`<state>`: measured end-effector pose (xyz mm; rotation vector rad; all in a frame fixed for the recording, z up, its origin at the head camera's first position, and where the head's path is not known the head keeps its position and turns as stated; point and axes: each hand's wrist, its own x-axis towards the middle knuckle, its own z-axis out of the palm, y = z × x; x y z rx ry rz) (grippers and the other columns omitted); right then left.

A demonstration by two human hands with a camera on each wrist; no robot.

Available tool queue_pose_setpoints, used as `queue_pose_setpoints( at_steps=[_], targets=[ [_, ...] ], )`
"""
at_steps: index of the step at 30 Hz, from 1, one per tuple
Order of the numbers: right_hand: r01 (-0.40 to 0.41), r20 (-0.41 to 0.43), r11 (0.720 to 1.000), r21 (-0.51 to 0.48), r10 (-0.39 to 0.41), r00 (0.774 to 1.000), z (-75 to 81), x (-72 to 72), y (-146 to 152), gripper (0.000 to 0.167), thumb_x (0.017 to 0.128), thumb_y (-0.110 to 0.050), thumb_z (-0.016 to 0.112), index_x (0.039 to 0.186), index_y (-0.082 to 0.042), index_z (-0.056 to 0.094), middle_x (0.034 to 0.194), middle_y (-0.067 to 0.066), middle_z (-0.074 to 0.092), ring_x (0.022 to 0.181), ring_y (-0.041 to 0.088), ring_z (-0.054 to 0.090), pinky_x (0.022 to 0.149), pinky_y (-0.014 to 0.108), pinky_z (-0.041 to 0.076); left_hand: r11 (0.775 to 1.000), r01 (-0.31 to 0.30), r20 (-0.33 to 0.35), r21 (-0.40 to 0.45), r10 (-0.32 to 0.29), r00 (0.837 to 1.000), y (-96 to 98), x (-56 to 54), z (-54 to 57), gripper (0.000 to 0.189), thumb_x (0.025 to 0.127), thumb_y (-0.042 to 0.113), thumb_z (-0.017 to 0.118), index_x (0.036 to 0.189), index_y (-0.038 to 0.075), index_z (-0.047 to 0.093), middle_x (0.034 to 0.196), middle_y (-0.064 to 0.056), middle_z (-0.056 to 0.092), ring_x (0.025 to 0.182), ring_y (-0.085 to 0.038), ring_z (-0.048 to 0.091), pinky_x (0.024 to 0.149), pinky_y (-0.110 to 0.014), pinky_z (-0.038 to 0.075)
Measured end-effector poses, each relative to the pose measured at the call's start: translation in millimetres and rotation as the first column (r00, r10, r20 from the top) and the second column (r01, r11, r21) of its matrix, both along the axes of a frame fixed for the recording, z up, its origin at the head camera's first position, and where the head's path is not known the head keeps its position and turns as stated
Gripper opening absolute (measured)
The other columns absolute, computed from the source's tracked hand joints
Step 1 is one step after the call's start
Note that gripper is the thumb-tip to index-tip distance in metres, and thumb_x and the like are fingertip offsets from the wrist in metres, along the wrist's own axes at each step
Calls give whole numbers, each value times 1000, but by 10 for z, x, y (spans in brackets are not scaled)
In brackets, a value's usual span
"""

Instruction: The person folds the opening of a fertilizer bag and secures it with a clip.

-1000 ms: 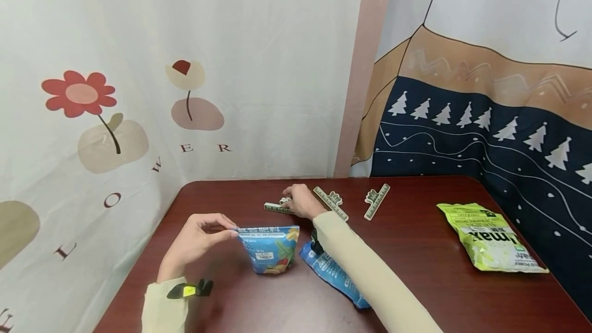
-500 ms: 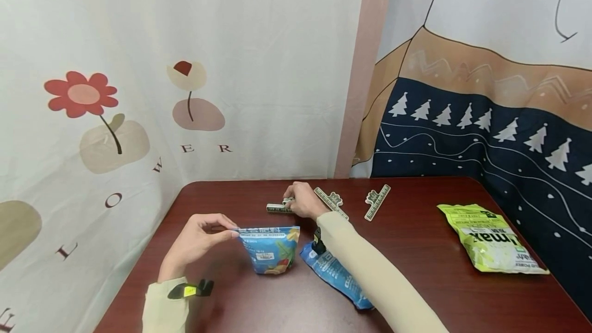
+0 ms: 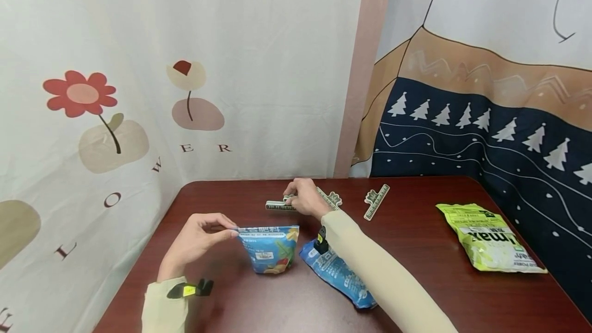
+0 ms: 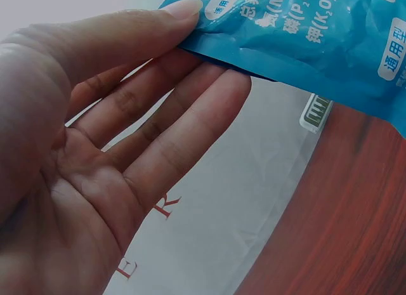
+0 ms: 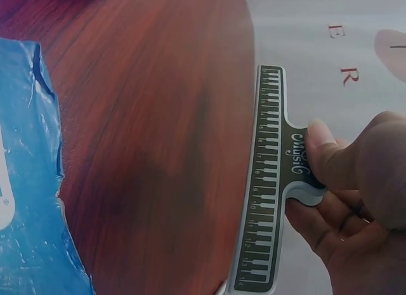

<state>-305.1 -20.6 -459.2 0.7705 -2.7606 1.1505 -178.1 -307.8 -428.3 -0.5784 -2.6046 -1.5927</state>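
My left hand [image 3: 201,240] pinches the top left corner of a small blue pouch [image 3: 270,251] that stands upright at the front of the table. Thumb above and fingers beneath, it grips the pouch's edge in the left wrist view. Towards the far edge, my right hand [image 3: 306,198] holds a clip [image 5: 263,181] with a piano-key pattern and the word "Music" on it. Its thumb [image 5: 320,146] presses the clip's tab from one side, with fingers behind. A second clip [image 3: 330,198] lies partly hidden behind the right hand.
Another clip [image 3: 376,202] lies farther right on the dark red table [image 3: 407,251]. Under my right forearm is a second blue bag [image 3: 339,276], lying flat and partly covered. A yellow-green bag [image 3: 490,240] rests near the right edge. Printed curtains [image 3: 277,91] hang behind the table.
My right hand has risen slightly and moved a little right with the clip, covering more of the clip behind it. The left hand and the pouch have stayed put.
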Motion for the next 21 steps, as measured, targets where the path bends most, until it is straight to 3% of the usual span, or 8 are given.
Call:
queue_pose_setpoints(
  at_steps=[7, 15, 21],
  targets=[
    [8, 21, 999, -35, -7, 1000, 105, 77, 80, 10, 90, -5, 75, 96, -11, 79, 95, 2, 70, 79, 13, 63, 69, 26, 53, 1000, -15, 7, 3, 15, 1000, -15, -8, -6, 9, 85, 16, 84, 93, 13, 81, 91, -5, 78, 77, -15, 75, 70, -40, 63],
    [-4, 66, 997, -83, 10, 998, 234, 181, 171, 11, 93, -6, 73, 101, -11, 79, 97, 0, 68, 80, 13, 62, 66, 26, 52, 998, 40, -28, 51, -38, 999, -24, -15, -14, 10, 86, 8, 82, 96, 7, 81, 89, -7, 78, 76, -14, 75, 69, -35, 63],
    [-21, 32, 993, -112, 24, 999, 290, 242, 211, 12, 91, -2, 73, 99, -9, 79, 95, 1, 69, 77, 14, 64, 62, 24, 50, 997, 49, -29, 56, -47, 998, -35, -16, -19, 11, 86, 5, 82, 96, 7, 80, 89, -8, 78, 76, -14, 74, 68, -34, 63]
  ],
)
